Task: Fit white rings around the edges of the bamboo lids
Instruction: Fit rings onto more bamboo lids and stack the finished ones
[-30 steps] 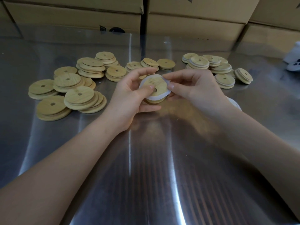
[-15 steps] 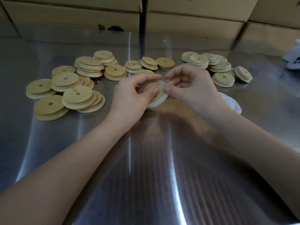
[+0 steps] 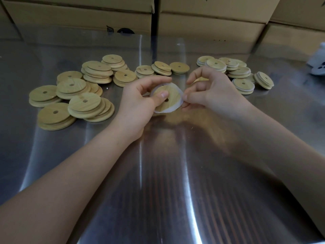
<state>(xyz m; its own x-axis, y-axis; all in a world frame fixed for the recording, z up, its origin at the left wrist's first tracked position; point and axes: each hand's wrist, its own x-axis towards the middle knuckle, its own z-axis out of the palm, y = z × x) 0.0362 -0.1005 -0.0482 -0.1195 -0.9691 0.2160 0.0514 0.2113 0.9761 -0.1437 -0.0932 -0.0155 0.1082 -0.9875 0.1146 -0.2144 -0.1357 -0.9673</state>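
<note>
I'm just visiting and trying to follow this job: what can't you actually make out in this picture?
Head view:
- Whether the white ring sits all round the held lid: the left hand covers its left side.
- The white object at right: cut off by the frame edge, blurred.
- The black print on a cardboard box: too small.

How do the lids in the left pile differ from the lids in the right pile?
The left pile has bare bamboo edges; the right pile has white rings on its lids. The left pile spreads wider than the right pile. Both hold round lids with a centre hole.
</note>
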